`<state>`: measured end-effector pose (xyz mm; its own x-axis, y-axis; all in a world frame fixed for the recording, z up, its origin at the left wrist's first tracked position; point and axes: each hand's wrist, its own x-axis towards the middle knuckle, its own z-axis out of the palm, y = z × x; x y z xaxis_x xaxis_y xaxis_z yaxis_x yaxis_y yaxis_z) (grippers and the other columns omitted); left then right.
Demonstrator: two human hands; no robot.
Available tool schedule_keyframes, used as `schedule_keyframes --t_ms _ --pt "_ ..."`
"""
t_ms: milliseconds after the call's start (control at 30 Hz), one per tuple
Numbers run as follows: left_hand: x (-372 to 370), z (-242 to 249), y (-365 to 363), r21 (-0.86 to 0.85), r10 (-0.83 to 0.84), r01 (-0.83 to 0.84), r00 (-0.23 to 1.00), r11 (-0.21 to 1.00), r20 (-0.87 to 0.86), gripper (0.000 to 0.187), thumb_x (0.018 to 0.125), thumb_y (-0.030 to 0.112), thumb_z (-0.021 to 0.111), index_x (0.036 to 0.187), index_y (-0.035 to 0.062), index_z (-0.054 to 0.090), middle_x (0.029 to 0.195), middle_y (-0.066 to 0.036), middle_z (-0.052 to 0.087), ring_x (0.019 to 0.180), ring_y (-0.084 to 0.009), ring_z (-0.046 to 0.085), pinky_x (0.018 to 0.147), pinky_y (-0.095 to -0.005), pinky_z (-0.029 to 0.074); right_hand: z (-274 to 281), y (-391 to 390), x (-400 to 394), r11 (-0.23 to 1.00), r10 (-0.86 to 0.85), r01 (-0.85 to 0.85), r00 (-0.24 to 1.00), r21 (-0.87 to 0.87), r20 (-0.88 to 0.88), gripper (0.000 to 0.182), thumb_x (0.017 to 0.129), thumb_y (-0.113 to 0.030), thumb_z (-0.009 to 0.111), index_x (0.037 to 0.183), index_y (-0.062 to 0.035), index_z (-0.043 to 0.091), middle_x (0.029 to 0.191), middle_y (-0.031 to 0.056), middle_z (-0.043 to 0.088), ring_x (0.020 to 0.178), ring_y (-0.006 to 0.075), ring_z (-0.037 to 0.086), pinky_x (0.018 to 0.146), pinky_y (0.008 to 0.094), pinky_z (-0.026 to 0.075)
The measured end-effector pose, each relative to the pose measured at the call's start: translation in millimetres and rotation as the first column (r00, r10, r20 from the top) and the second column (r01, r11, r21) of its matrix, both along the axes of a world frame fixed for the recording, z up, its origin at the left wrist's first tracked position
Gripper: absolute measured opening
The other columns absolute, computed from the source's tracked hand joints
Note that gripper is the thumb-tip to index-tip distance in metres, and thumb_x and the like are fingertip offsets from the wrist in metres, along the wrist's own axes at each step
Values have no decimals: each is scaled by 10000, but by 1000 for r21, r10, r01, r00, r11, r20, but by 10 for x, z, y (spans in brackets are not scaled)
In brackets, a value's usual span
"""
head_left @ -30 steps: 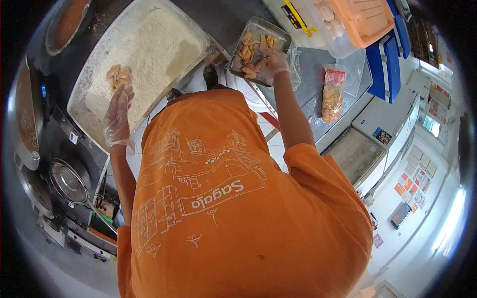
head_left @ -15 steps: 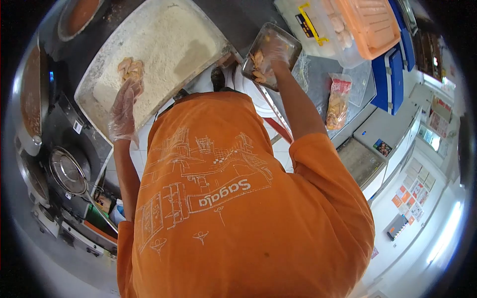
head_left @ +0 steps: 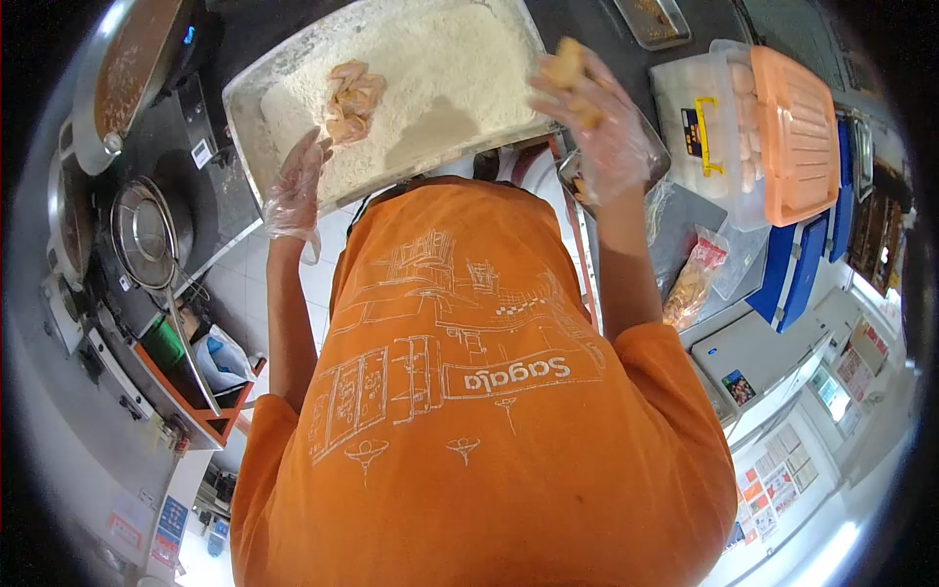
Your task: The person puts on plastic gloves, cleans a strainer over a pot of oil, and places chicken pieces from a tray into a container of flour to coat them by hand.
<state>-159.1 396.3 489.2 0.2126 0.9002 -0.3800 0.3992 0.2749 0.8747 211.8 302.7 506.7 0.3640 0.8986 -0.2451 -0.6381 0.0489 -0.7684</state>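
Note:
A large tray (head_left: pixel 241 137) of white flour (head_left: pixel 460 59) lies in front of me. Several pale raw chicken pieces (head_left: pixel 352 101) are heaped on the flour. My left hand (head_left: pixel 298 188), in a clear plastic glove, is at the tray's near-left edge with fingers stretched out, just short of the heap and holding nothing. My right hand (head_left: pixel 614 137), gloved too, is raised by the tray's right end. Blurred chicken pieces (head_left: pixel 565 67) are in its fingers. Beneath it is a metal pan (head_left: pixel 661 161), mostly hidden by the hand and forearm.
At right stand a clear tub (head_left: pixel 685 127) with an orange lid (head_left: pixel 797 137), blue boxes (head_left: pixel 792 264) and a packed plastic bag (head_left: pixel 696 279). A second metal pan (head_left: pixel 653 20) is at the back. To the left are a strainer (head_left: pixel 144 230) and a large pan (head_left: pixel 127 78).
My right hand has risen out of the metal pan with chicken pieces and moved toward the flour tray. My left hand has let go of the chicken on the flour and drawn back. The view has shifted.

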Motion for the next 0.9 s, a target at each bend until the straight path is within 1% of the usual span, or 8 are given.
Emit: schedule_keyframes --t_ms 133,267,333,467,533,667,833,900 --pt "-63 -14 -18 21 14 -14 1000 1000 9 463 1002 389 536 1383 126 534 1275 -123 634 1183 -217 598 1011 -359 447 -151 572 -455 906 421 -375 744 -198 518 593 922 -365 621 1386 -27 472 1330 208 537 1221 289 574 942 362 530" --pt "-137 -30 -64 33 16 -15 999 999 -45 484 996 408 539 1388 123 529 1274 -129 632 1180 -221 600 1009 -363 449 -457 960 -774 853 522 -454 720 -258 458 667 897 -433 641 1403 -35 466 1360 178 520 1259 287 535 969 326 500" --pt "-164 -29 -86 -23 60 -60 998 998 30 524 973 413 578 1382 88 531 1275 -133 627 1200 -240 580 1058 -386 425 -572 1084 -815 956 280 -228 534 -182 798 695 879 -410 682 1417 -36 452 1350 159 536 1210 262 561 945 286 497" --pt "-201 -79 -126 0 61 -61 998 998 35 521 976 417 571 1381 91 532 1284 -126 623 1187 -243 590 1041 -386 441 -442 855 -487 972 236 -146 577 -186 782 613 895 -363 664 1381 -28 502 1329 117 575 1221 200 555 993 302 453" --pt "-184 -75 -116 4 60 -60 998 998 -26 498 980 397 574 1376 97 539 1274 -123 630 1169 -240 602 1030 -382 449 -322 566 -186 976 197 -106 807 -191 557 566 889 -342 665 1320 7 547 1239 121 631 1157 199 598 965 315 481" --pt "-122 -105 -68 4 21 -21 1000 1000 -12 495 991 404 554 1381 99 532 1249 -113 647 1156 -215 609 999 -364 459 -293 -210 322 941 -124 244 892 -232 435 371 908 -206 626 1208 12 618 1084 138 678 988 224 667 904 326 528" --pt "42 -128 55 9 -84 84 996 996 -16 498 996 394 549 1385 85 522 1259 -117 638 1158 -213 606 987 -344 459 -1423 -1567 1312 767 -30 506 642 -394 766 272 909 -105 603 1149 19 638 1031 130 679 828 214 703 675 311 594" --pt "64 -179 156 27 -134 135 990 990 -32 498 1000 392 542 1390 85 516 1267 -126 629 1169 -218 600 1001 -350 455 -1304 -1813 1254 715 -89 532 713 -453 695 273 907 -99 600 1151 17 637 1002 127 682 798 208 702 629 302 590"
